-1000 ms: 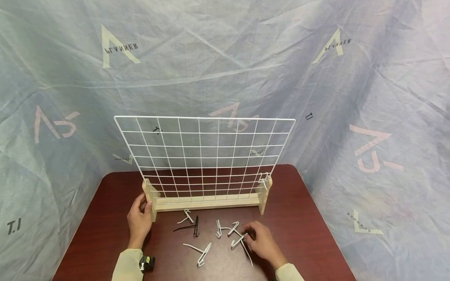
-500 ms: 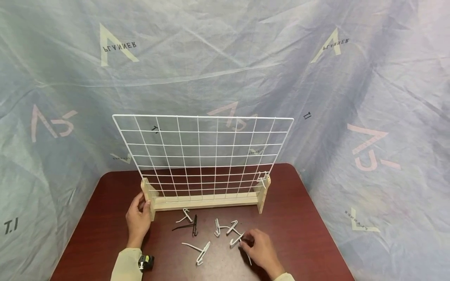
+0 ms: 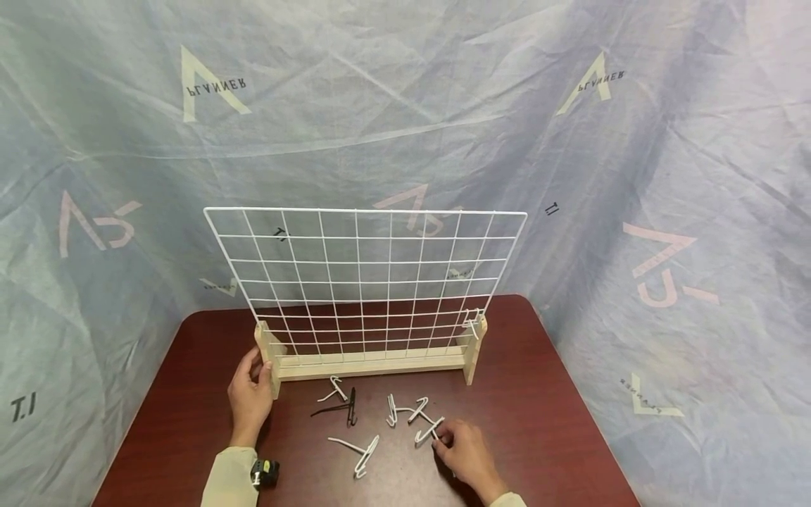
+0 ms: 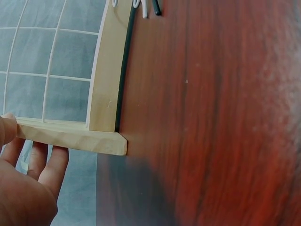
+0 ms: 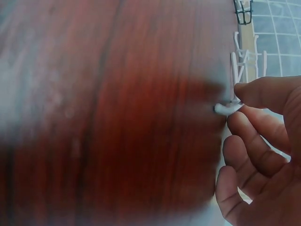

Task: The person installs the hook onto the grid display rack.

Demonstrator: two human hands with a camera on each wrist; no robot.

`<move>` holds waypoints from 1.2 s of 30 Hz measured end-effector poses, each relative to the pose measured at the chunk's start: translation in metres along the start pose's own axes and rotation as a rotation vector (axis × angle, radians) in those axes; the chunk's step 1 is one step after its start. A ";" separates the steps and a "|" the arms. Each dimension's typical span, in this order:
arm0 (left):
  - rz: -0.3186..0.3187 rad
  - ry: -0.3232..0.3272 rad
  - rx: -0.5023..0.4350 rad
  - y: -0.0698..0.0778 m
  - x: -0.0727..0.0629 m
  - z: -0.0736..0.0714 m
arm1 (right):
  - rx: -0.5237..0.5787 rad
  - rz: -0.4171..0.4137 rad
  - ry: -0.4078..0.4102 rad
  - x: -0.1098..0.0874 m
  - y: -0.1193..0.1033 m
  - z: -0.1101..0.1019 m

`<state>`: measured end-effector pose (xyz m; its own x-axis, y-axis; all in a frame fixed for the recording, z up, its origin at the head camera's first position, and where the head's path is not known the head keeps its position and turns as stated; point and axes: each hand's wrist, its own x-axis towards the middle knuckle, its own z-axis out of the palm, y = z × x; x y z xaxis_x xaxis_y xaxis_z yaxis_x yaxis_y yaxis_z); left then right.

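Your right hand (image 3: 467, 454) has eased slightly toward 6 o'clock since a second ago; its thumb and forefinger pinch a white hook (image 3: 429, 431) at its 10 o'clock. Your left hand (image 3: 249, 394) grips the left upright (image 4: 89, 142) of the wooden stand (image 3: 374, 370). Loose white hooks (image 3: 367, 456) and a black hook (image 3: 352, 407) lie between the pinched one's 8 and 11 o'clock; the grid (image 3: 374, 261) rises toward 11.

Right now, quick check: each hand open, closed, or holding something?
Left hand: holding the wooden stand at its left end.
Right hand: pinching a white hook.
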<state>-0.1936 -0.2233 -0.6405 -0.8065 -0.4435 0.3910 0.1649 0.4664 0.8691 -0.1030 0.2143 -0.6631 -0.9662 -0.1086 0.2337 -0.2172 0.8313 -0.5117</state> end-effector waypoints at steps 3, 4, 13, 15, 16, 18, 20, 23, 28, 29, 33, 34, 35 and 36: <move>-0.008 0.002 0.005 -0.002 0.001 0.001 | -0.020 0.007 0.015 0.000 -0.001 0.000; -0.009 0.002 0.004 -0.002 0.001 0.001 | -0.026 0.013 0.019 0.000 -0.001 0.000; -0.002 0.011 -0.028 -0.003 0.000 0.004 | -0.055 0.028 0.036 0.002 -0.001 0.001; -0.002 0.008 -0.021 -0.003 0.000 0.004 | -0.054 0.018 0.038 0.003 -0.001 0.002; -0.002 0.007 -0.017 -0.003 -0.001 0.004 | -0.052 0.009 0.041 0.002 0.000 0.003; 0.002 0.002 -0.012 -0.002 -0.001 0.004 | -0.042 0.001 0.049 0.002 0.000 0.004; 0.007 -0.001 -0.012 -0.002 -0.002 0.004 | -0.035 -0.004 0.059 0.002 0.000 0.005; 0.011 -0.004 -0.015 0.000 -0.002 0.003 | -0.010 -0.002 0.074 0.003 0.000 0.005; 0.005 -0.002 -0.009 0.000 -0.002 0.003 | 0.053 -0.003 0.118 0.008 -0.001 0.004; 0.002 -0.002 -0.009 0.000 -0.002 0.003 | 0.063 -0.004 0.128 0.008 -0.001 0.004; 0.007 0.005 -0.005 0.001 -0.001 0.002 | 0.137 0.020 0.129 0.011 -0.003 0.001; 0.008 0.006 -0.004 0.001 -0.001 0.002 | 0.162 0.032 0.124 0.012 -0.004 -0.001; 0.004 0.004 0.001 0.000 -0.001 0.002 | 0.176 0.049 0.117 0.013 -0.005 -0.002; 0.004 0.004 0.004 0.000 -0.001 0.002 | 0.200 0.068 0.108 0.014 -0.005 -0.004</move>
<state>-0.1939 -0.2209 -0.6415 -0.8035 -0.4449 0.3955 0.1657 0.4710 0.8665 -0.1143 0.2106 -0.6540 -0.9616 0.0121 0.2742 -0.1852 0.7088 -0.6807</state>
